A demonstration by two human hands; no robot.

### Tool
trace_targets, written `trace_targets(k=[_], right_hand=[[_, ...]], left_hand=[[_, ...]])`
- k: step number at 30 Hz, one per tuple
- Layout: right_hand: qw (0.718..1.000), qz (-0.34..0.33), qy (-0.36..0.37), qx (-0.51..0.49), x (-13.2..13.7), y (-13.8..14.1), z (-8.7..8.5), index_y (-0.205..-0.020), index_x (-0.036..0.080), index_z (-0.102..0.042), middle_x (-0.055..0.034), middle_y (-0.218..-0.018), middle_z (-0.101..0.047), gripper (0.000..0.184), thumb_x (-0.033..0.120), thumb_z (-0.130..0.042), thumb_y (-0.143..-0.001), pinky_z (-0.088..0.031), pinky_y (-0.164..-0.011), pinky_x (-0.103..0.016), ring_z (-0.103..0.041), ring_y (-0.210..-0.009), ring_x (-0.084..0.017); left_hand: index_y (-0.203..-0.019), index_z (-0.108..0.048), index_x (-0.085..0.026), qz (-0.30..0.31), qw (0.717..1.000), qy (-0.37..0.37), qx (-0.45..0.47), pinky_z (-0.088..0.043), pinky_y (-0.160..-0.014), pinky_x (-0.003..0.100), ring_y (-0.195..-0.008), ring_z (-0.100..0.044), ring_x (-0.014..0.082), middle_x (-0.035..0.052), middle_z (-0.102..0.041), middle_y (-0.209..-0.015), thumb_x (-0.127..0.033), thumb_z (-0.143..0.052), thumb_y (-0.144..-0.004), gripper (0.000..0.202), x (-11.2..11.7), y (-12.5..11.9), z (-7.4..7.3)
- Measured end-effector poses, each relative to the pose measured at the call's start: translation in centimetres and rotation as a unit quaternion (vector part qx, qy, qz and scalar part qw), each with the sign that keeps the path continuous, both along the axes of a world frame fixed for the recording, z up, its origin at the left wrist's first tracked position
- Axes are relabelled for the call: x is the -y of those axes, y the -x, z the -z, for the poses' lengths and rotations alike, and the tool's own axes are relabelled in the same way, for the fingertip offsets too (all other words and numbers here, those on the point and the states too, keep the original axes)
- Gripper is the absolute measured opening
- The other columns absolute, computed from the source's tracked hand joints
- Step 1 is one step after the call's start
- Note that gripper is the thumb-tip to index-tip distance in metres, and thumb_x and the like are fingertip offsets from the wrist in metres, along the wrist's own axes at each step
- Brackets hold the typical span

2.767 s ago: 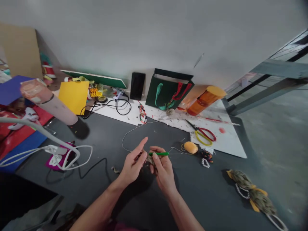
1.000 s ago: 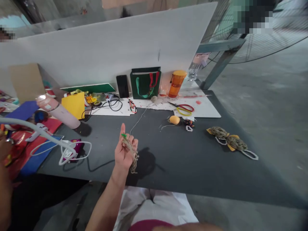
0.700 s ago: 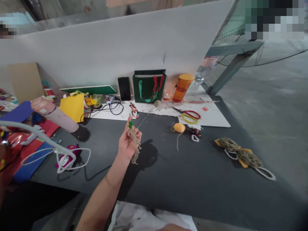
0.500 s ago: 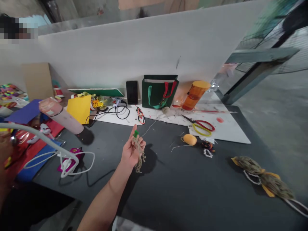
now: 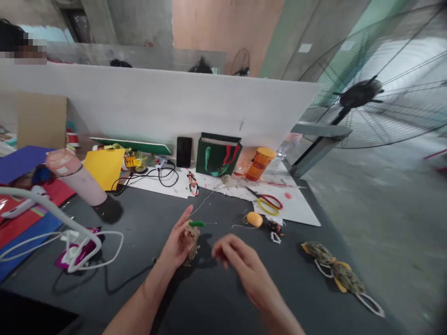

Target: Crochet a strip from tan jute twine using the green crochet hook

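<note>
My left hand (image 5: 177, 245) is closed around a small bundle of beige knotted cord (image 5: 192, 255), its index finger pointing up. From the top of the bundle sticks out a green piece (image 5: 197, 224), too small to identify. My right hand (image 5: 240, 260) is to the right of the bundle, apart from it, above the dark tabletop. Its fingers are curled together and slightly blurred; anything between them is hidden. Beyond the right hand lies an orange-yellow ball of thread (image 5: 254, 219) with a loose end.
Scissors (image 5: 268, 204), an orange container (image 5: 260, 164), a green gift bag (image 5: 218, 156) and a phone (image 5: 184, 152) line the back. Wound grey-green cord (image 5: 333, 265) lies right. On the left are a pink tumbler (image 5: 82, 181), a white curved lamp arm (image 5: 45, 195) and coloured sheets.
My right hand has come into view from the lower right. My left hand still holds the cord bundle, and the green piece has turned sideways. The camera has tilted up and shifted right.
</note>
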State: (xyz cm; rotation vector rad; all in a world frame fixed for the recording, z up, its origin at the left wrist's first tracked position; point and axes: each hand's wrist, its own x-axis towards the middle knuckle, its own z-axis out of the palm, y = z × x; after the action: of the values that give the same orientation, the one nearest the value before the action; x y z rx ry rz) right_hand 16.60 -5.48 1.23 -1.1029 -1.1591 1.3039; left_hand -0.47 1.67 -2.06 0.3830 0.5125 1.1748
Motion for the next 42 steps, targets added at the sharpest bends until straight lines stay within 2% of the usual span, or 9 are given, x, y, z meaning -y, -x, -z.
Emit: trace_targets(k=[3,7,12,16,19,22,28,33,42], right_hand=[[0.999,0.040,0.009,-0.006,-3.1,1.5,2.1,-0.074,0.022,-0.069,0.0004,-0.073,-0.064,0.031,0.051,-0.073,-0.084,-0.047,-0.067,-0.029,-0.057,-0.069,-0.017],[0.996,0.048,0.034,-0.061,-4.4,3.6,4.0,-0.067,0.022,-0.067,-0.0006,-0.071,-0.065,0.042,0.063,-0.073,-0.075,-0.047,-0.073,-0.030,-0.059,-0.074,-0.019],[0.991,-0.012,0.055,-0.124,-4.2,4.2,2.9,-0.069,0.019,-0.064,-0.0011,-0.063,-0.066,0.050,0.068,-0.074,-0.071,-0.046,-0.063,-0.028,-0.057,-0.061,-0.015],[0.986,-0.063,0.054,-0.143,-5.0,3.4,2.1,-0.073,0.020,-0.059,0.0067,-0.041,-0.051,0.050,0.068,-0.072,-0.075,-0.029,-0.046,-0.024,-0.035,-0.038,-0.009],[0.983,-0.097,0.066,-0.143,-5.8,2.3,2.8,-0.064,0.021,-0.052,0.0131,-0.033,-0.035,0.052,0.066,-0.076,-0.072,-0.022,-0.042,-0.022,-0.019,-0.032,-0.004],[0.980,-0.115,0.090,-0.136,-6.0,1.2,4.2,-0.061,0.020,-0.053,0.0144,-0.030,-0.031,0.053,0.064,-0.082,-0.066,-0.020,-0.041,-0.022,-0.017,-0.029,-0.003],[0.982,-0.058,0.135,-0.121,-5.0,-0.3,6.3,-0.070,0.018,-0.060,0.0086,-0.042,-0.049,0.050,0.059,-0.087,-0.063,-0.014,-0.036,-0.019,-0.029,-0.033,-0.003],[0.982,0.002,0.153,-0.107,-4.7,-1.3,6.7,-0.070,0.017,-0.064,0.0080,-0.040,-0.048,0.047,0.058,-0.086,-0.066,-0.011,-0.034,-0.017,-0.025,-0.032,-0.002],[0.975,0.082,0.133,-0.158,-5.7,-3.2,6.2,-0.068,0.019,-0.066,0.0084,-0.046,-0.047,0.043,0.049,-0.094,-0.057,-0.028,-0.038,-0.017,-0.018,-0.035,0.000]], left_hand=[[-0.121,-0.073,-0.021,0.007,0.999,-0.023,-0.027,-0.045,-0.054,0.015,-0.050,-0.051,0.0038,-0.0075,-0.057,-0.060,-0.021,-0.086,-0.072,0.050,0.2,-0.4,-0.1],[-0.117,-0.076,-0.018,0.001,0.997,-0.050,-0.060,-0.047,-0.056,0.018,-0.052,-0.054,0.0056,-0.0076,-0.056,-0.057,-0.022,-0.088,-0.068,0.050,0.4,-0.7,-0.4],[-0.124,-0.073,-0.021,0.029,0.993,-0.073,-0.083,-0.041,-0.041,0.021,-0.041,-0.053,0.0084,-0.0065,-0.062,-0.057,-0.027,-0.087,-0.071,0.055,-0.5,-0.8,-1.1],[-0.123,-0.073,-0.020,0.021,0.994,-0.082,-0.076,-0.044,-0.049,0.016,-0.050,-0.056,0.0070,-0.0046,-0.065,-0.060,-0.023,-0.087,-0.070,0.055,-2.4,-1.2,-1.4],[-0.124,-0.072,-0.019,0.004,0.995,-0.067,-0.071,-0.040,-0.046,0.013,-0.048,-0.052,0.0044,-0.0069,-0.061,-0.055,-0.023,-0.087,-0.070,0.056,-3.5,-1.2,-1.0],[-0.121,-0.074,-0.020,-0.006,0.997,-0.035,-0.070,-0.042,-0.047,0.011,-0.047,-0.051,0.0027,-0.0082,-0.061,-0.056,-0.023,-0.089,-0.068,0.055,-3.7,-0.6,-0.1],[-0.114,-0.077,-0.023,-0.008,0.998,0.023,-0.065,-0.048,-0.053,0.011,-0.051,-0.052,0.0016,-0.0080,-0.063,-0.064,-0.021,-0.091,-0.066,0.049,-3.0,0.3,0.5],[-0.112,-0.078,-0.020,-0.013,0.998,0.038,-0.054,-0.043,-0.048,0.014,-0.050,-0.047,0.0029,-0.0084,-0.054,-0.058,-0.022,-0.090,-0.067,0.046,-2.6,-0.1,0.6],[-0.111,-0.078,-0.018,-0.047,0.996,0.059,-0.038,-0.034,-0.048,0.017,-0.049,-0.039,0.0034,-0.0079,-0.050,-0.055,-0.022,-0.090,-0.068,0.045,-2.9,-0.4,0.7]])
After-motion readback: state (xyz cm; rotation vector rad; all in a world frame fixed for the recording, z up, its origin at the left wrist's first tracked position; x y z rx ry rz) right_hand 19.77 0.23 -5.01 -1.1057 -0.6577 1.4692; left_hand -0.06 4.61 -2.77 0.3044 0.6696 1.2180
